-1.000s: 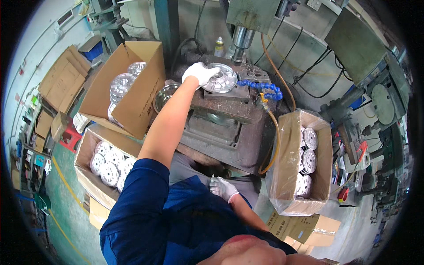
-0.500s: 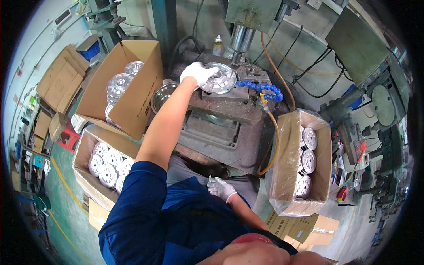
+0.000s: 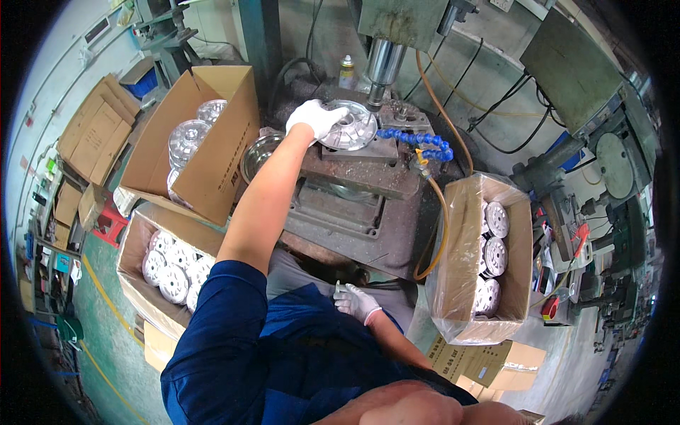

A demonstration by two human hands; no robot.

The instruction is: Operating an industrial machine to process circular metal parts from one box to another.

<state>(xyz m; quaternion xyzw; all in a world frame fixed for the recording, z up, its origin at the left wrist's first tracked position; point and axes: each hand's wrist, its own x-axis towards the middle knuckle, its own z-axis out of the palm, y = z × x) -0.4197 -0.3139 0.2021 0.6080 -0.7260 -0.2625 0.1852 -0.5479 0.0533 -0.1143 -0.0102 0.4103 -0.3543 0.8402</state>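
My left hand (image 3: 315, 119), in a white glove, grips the left edge of a round silvery metal disc (image 3: 350, 127). The disc lies on the fixture block (image 3: 372, 150) of a drill press, just left of its spindle (image 3: 386, 67). A segmented blue coolant hose (image 3: 418, 139) ends at the disc's right side. My gloved right hand (image 3: 356, 303) rests low by my lap, fingers curled round a small piece whose tip shows pale; its kind I cannot make out. A metal bowl (image 3: 249, 166) stands left of the fixture, partly behind my left forearm.
Cardboard boxes of metal discs stand at my left, one tall (image 3: 234, 156) and one lower (image 3: 134, 265). A plastic-lined box (image 3: 453, 248) with more discs is at my right. A spray can (image 3: 346, 73) stands behind the fixture. An orange hose (image 3: 444, 227) loops down beside the press table.
Almost nothing differs. Both hands and the disc keep their places, and the whole view has shifted very slightly.
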